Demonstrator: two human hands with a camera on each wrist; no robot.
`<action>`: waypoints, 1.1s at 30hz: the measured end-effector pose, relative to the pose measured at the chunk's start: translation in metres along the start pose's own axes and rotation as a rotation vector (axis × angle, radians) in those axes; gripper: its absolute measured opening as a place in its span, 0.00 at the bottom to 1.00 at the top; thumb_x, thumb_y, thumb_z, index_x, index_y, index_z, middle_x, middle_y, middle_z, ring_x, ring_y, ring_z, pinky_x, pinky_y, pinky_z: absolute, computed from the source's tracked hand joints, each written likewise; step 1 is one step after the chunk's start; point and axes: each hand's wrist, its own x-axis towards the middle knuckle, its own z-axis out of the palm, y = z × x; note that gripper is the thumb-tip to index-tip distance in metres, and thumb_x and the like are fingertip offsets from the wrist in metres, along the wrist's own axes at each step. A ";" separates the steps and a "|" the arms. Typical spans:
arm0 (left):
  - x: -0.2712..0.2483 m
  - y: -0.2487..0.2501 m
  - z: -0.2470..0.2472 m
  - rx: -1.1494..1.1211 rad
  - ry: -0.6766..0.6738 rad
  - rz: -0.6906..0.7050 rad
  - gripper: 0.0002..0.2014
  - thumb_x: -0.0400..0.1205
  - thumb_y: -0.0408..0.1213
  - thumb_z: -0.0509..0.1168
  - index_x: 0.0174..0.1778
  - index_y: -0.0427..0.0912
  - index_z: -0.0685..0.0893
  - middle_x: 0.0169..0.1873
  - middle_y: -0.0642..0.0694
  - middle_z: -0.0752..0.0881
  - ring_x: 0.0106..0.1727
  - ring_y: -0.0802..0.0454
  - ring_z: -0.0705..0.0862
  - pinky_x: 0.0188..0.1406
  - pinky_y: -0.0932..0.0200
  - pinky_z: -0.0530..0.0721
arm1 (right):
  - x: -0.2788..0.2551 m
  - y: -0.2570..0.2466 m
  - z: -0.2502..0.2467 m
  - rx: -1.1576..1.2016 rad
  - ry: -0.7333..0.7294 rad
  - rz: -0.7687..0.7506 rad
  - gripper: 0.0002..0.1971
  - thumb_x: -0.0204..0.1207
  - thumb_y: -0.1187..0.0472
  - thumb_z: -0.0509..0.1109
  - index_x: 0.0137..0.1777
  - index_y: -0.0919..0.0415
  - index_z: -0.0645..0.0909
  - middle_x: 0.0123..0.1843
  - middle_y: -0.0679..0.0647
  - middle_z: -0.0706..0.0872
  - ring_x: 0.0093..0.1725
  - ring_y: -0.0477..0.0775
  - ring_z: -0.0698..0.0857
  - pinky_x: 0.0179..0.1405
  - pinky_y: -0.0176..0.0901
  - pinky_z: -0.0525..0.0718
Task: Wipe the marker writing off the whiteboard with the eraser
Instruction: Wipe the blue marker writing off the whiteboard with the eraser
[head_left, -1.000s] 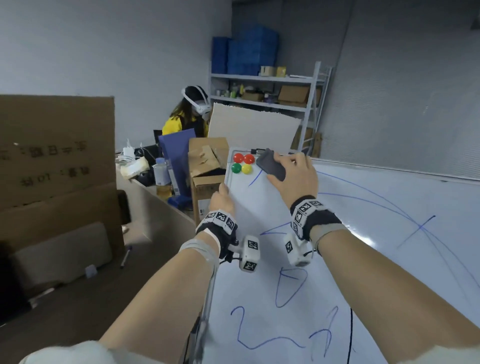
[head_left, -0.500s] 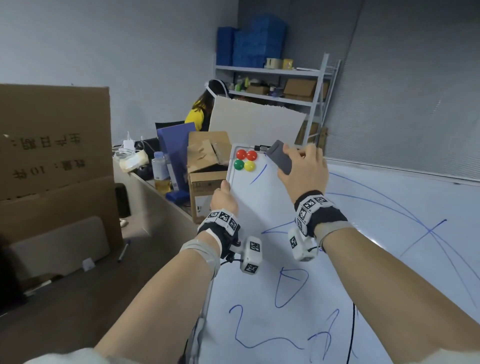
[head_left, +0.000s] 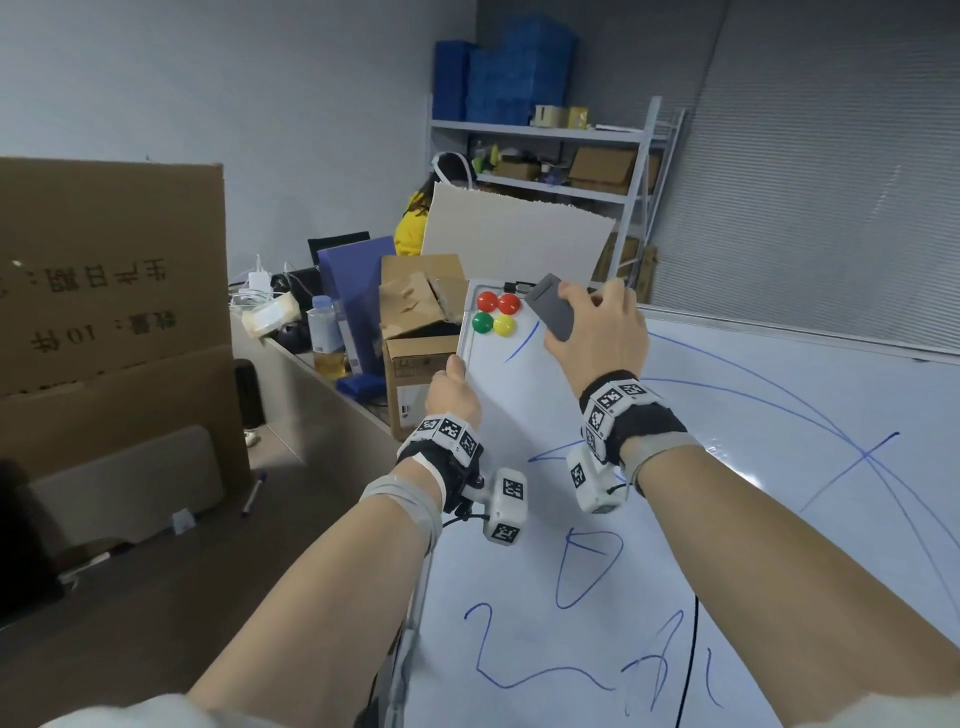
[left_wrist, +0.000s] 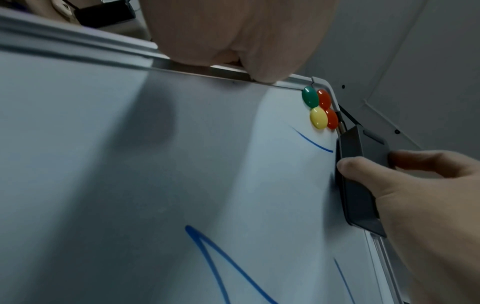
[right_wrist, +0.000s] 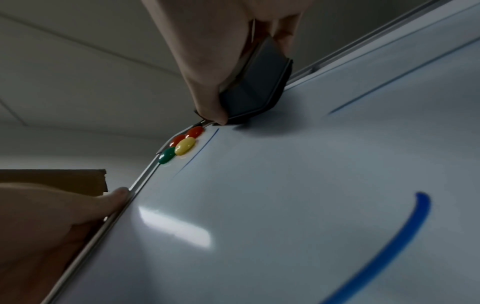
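Observation:
The whiteboard (head_left: 727, 467) carries blue marker lines and scribbles (head_left: 587, 566). My right hand (head_left: 597, 332) grips the dark grey eraser (head_left: 553, 312) near the board's top left corner, just right of a short blue stroke (head_left: 522, 343). In the right wrist view the eraser (right_wrist: 257, 90) is tilted, one edge close to the board (right_wrist: 285, 205). In the left wrist view the eraser (left_wrist: 361, 176) stands on edge against the board's top rim. My left hand (head_left: 454, 395) grips the board's left frame (left_wrist: 78, 47), thumb on the front.
Several round magnets (head_left: 493, 314), red, green and yellow, cluster in the top left corner beside the eraser. Cardboard boxes (head_left: 421, 332) and a cluttered desk (head_left: 311, 332) lie left of the board. A person in yellow (head_left: 413, 228) sits by a shelf (head_left: 545, 156) behind.
My right hand has tipped the eraser up from lying flat on the board and shifted it slightly rightward. The left hand keeps its hold on the frame.

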 end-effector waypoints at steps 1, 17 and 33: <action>-0.002 0.000 0.002 0.004 -0.004 0.002 0.29 0.90 0.54 0.43 0.65 0.33 0.79 0.60 0.34 0.83 0.63 0.37 0.81 0.62 0.49 0.74 | -0.001 0.004 -0.001 -0.005 0.004 0.018 0.24 0.68 0.51 0.79 0.63 0.51 0.79 0.53 0.59 0.75 0.53 0.61 0.76 0.46 0.53 0.80; 0.002 0.002 0.002 0.004 -0.007 -0.023 0.27 0.90 0.53 0.44 0.69 0.35 0.76 0.64 0.34 0.81 0.68 0.35 0.78 0.69 0.46 0.71 | -0.004 0.019 0.005 0.022 0.028 0.107 0.24 0.65 0.50 0.79 0.60 0.50 0.80 0.53 0.58 0.74 0.51 0.61 0.77 0.40 0.49 0.79; 0.008 0.001 -0.001 -0.001 -0.013 0.009 0.27 0.91 0.50 0.43 0.71 0.32 0.75 0.68 0.32 0.80 0.71 0.34 0.77 0.70 0.49 0.70 | -0.039 0.012 0.023 0.095 -0.144 -0.165 0.24 0.64 0.47 0.80 0.61 0.47 0.82 0.49 0.53 0.75 0.49 0.56 0.77 0.39 0.46 0.81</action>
